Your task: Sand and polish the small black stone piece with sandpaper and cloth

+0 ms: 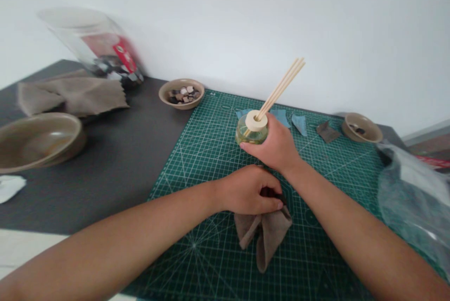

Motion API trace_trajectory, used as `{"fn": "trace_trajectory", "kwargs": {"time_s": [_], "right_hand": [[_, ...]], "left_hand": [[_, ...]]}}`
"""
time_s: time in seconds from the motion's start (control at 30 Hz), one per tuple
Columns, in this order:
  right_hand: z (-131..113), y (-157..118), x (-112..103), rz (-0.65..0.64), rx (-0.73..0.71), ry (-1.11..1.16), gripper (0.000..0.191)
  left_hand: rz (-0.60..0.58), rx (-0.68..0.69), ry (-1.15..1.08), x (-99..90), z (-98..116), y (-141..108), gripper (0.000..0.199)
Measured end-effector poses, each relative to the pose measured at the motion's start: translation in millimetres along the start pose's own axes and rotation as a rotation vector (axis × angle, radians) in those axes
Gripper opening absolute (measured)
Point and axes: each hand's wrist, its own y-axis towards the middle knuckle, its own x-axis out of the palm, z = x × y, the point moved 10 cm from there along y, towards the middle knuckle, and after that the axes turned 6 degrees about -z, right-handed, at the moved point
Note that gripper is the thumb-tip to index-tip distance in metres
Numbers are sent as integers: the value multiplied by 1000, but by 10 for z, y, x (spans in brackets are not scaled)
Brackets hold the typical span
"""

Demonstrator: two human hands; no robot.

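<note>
My right hand [277, 144] is wrapped round a reed diffuser [256, 122], a round glass bottle of pale yellow-green liquid with a cream collar and several thin sticks leaning to the upper right. Closer to me, my left hand [251, 191] pinches a bunched grey-brown cloth [265, 235], whose folds hang below the fingers. Both hands are over a green cutting mat [204, 160] with white grid lines. Behind the bottle lie several blue cloth scraps [281, 117], partly hidden by it and my right hand.
At the mat's back left stands a bowl of small stones [183, 97]; another small bowl [362, 130] sits back right, beside a brown scrap [327, 132]. Farther left are a large bowl [45, 139], folded cloth [80, 94] and a clear container [94, 38]. Clear plastic [411, 198] lies right.
</note>
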Motion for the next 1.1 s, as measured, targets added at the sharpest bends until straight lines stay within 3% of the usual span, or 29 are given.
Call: {"fn": "trace_trajectory", "kwargs": {"time_s": [0.13, 0.37, 0.57, 0.7, 0.77, 0.87, 1.0, 1.1], "right_hand": [[-249, 335, 312, -75, -30, 47, 61], [-414, 745, 839, -167, -44, -41, 60], [-418, 805, 1021, -217, -62, -50, 63], [-409, 752, 986, -236, -84, -61, 73], [-357, 655, 858, -235, -98, -107, 75], [-93, 397, 458, -186, -78, -199, 64], [675, -46, -335, -82, 96, -343, 39], [1304, -331, -949, 18, 282, -473, 36]], "left_hand": [[-22, 45, -8, 16, -9, 24, 14], [-26, 115, 1, 21, 4, 29, 14], [-51, 108, -3, 52, -17, 35, 14], [-45, 91, -12, 30, -10, 27, 14], [-52, 56, 0, 26, -26, 27, 15], [-57, 17, 16, 16, -42, 35, 17], [-46, -10, 31, -4, -49, 54, 16], [-40, -43, 35, -15, -68, 60, 16]]}}
